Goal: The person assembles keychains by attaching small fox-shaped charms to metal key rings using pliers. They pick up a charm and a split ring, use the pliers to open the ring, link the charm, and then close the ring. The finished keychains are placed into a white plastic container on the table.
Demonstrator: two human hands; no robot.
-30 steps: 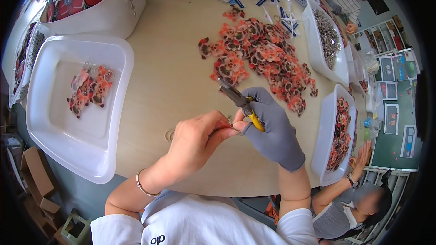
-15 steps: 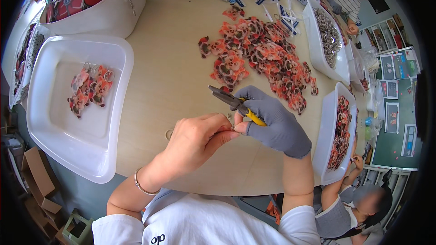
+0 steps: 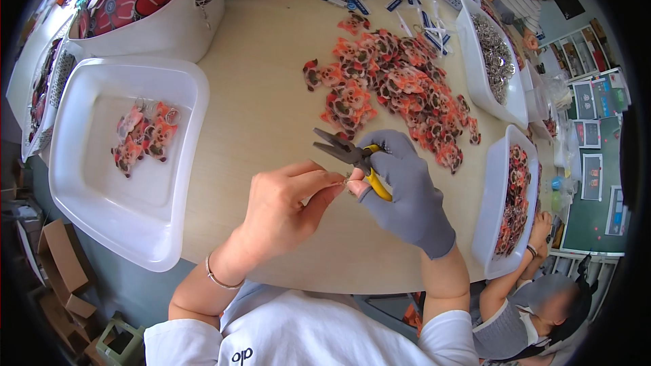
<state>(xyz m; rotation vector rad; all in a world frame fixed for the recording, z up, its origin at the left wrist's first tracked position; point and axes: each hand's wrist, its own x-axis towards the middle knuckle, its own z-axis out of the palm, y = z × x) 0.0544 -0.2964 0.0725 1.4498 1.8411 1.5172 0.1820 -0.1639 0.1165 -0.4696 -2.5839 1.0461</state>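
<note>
My right hand [image 3: 407, 193], in a grey glove with bare thumb and fingertip, is wrapped round a pair of pliers [image 3: 347, 152]. The pliers have dark jaws, spread apart and pointing left, and yellow handles. My bare left hand [image 3: 288, 200], a bangle at its wrist, pinches a small metal piece [image 3: 348, 180] right beside the right thumb; its exact kind is too small to tell. Beyond both hands lies a heap of flat red-and-brown animal-shaped charms [image 3: 400, 81]. Several similar charms with rings [image 3: 144, 134] lie in the white tub on the left.
The white tub [image 3: 64, 183] stands at the table's left edge, below a larger bin [image 3: 152, 37] of red pieces. On the right are a tray of metal rings [image 3: 491, 61] and a tray of charms [image 3: 512, 200]. Two other people sit at the right side.
The pliers' jaws have spread apart. Both hands have shifted slightly, and the fingertips have drawn a little apart, baring the small metal piece. The view has moved slightly.
</note>
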